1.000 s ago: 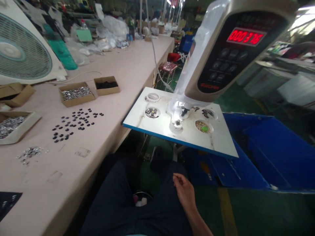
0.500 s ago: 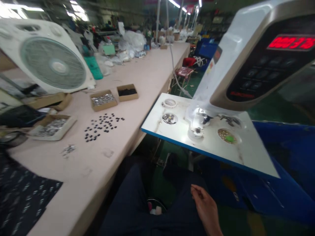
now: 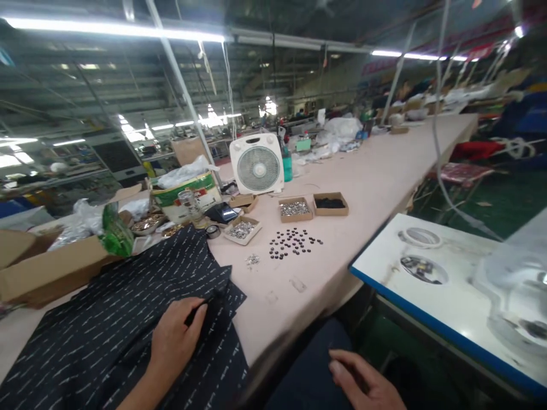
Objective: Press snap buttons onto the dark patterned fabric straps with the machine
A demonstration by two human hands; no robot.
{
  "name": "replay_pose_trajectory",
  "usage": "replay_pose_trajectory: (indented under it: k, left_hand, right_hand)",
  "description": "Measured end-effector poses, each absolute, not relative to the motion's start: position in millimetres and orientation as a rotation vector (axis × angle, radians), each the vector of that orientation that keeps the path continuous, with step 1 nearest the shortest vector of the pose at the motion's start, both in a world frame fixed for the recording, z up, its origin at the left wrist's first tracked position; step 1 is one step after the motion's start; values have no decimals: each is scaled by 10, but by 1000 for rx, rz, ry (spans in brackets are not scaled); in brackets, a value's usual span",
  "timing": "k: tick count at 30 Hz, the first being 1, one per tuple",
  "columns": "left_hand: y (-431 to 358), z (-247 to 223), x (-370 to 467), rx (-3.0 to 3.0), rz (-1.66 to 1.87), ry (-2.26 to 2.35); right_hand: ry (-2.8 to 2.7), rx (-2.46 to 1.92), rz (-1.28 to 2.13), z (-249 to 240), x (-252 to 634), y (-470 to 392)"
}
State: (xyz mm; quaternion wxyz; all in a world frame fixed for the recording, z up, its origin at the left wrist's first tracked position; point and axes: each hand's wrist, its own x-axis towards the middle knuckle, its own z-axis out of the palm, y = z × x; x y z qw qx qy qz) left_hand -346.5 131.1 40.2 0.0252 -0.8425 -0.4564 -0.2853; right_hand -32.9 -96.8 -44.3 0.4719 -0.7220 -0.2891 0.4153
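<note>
My left hand (image 3: 177,336) pinches the edge of a dark patterned fabric piece (image 3: 128,307) between thumb and fingers. This cloth lies on a stack of similar pieces at the table's left side. Over my lap, my right hand (image 3: 363,378) is loosely closed, thumb and forefinger close together; whatever is between them, if anything, cannot be made out. Small dark round snap parts (image 3: 293,245) are spread on the table ahead, and a little heap of silvery parts (image 3: 252,260) lies nearer the cloth.
Boxes of small metal parts (image 3: 294,210) and of black pieces (image 3: 331,204) stand behind the scattered parts. A white fan (image 3: 258,164) is farther back. At right is a white machine table (image 3: 393,250) with a blue edge; a cardboard box (image 3: 55,270) sits far left.
My view has turned left, and the machine has slid to the right edge. My left hand has come into view with its fingers on the fabric. My right hand stays over my lap.
</note>
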Motion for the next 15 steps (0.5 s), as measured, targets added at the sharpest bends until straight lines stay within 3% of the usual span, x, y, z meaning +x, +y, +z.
replay_pose_trajectory:
  k: [4,9,15]
  left_hand:
    - [740,436,-3211,-2851,-869,-1133]
    - [213,380,-2907,-3242,-626,-718]
    - [638,685,-2972,-3183,-608,-865]
  right_hand:
    - [-929,-1456,1226,-93,-829,-359]
    - [-928,-1572,1106,-86,-1049,-109]
    - [-1121,-1639,831,-74,-825,-370]
